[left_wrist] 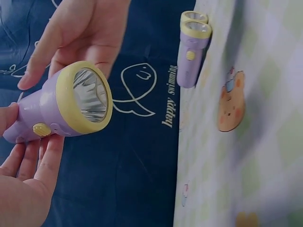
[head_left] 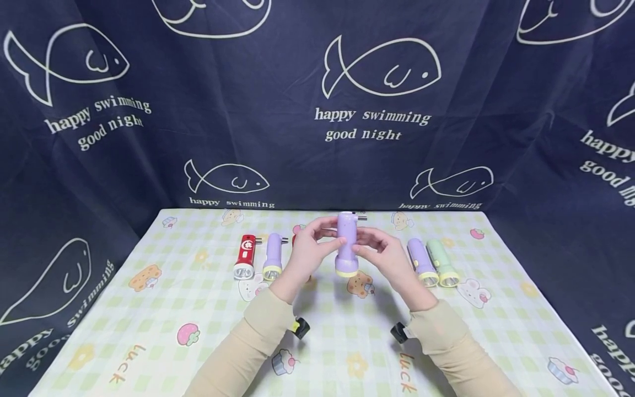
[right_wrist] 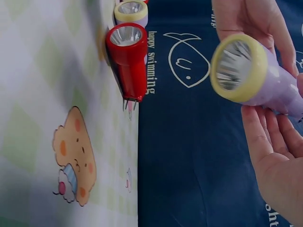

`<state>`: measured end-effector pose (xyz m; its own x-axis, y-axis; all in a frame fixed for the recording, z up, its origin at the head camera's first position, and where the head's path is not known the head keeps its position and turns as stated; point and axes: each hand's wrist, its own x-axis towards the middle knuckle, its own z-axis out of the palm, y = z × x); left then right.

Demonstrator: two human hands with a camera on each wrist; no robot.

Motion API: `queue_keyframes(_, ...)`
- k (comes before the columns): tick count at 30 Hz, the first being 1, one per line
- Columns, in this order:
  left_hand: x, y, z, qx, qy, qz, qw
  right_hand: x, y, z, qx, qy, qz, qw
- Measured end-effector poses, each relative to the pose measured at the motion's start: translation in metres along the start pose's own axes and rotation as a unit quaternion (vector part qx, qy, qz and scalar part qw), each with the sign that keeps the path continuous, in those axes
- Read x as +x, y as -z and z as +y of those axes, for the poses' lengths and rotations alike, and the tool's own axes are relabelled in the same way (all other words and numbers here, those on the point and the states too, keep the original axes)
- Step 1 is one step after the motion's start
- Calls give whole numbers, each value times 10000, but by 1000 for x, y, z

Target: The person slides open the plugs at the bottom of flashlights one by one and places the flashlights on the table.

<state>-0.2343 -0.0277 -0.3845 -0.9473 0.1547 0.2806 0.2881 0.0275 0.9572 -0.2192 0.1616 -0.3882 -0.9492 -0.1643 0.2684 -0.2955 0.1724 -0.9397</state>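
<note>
A purple flashlight (head_left: 347, 240) with a yellow rim is held above the table, its lens end lower and tilted towards me. Metal plug prongs stick out to the right near its top. My left hand (head_left: 308, 251) holds it from the left between thumb and fingers. From the other side, my right hand (head_left: 389, 256) grips it with the thumb in front and fingers behind. The left wrist view shows the reflector and a yellow switch (left_wrist: 41, 129) on the body. Behind my left hand, a red flashlight (right_wrist: 132, 66) is mostly hidden in the head view.
To the left lie a red flashlight with a white head (head_left: 245, 253) and a purple flashlight (head_left: 273, 253). Another purple flashlight (head_left: 420, 258) and a mint green one (head_left: 440, 258) lie side by side on the right. A dark blue fish-print curtain (head_left: 297, 138) hangs behind the checked tablecloth (head_left: 163, 309).
</note>
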Motion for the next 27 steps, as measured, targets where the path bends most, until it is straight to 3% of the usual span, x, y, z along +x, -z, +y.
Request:
queue_keyframes(9, 5, 2, 3, -192, -271, 164, 9993, -2, -6, 7, -14, -45, -199, 9998)
queue_keyframes(17, 0, 1, 14, -92, 2, 271, 9996, -3, -9, 8, -159, -185, -127, 9996)
queue_keyframes(20, -1, 0, 13, -50, 6, 317, 9995, -3, -9, 8, -180, -222, -117, 9995)
queue_keyframes(22, 2, -1, 3, -61, 18, 313, 9995, -3, -9, 8, -178, -234, -105, 9995)
queue_keyframes(27, 3, 0, 2, -140, 54, 185, 9997, -3, -10, 6, -149, -285, -77, 9995)
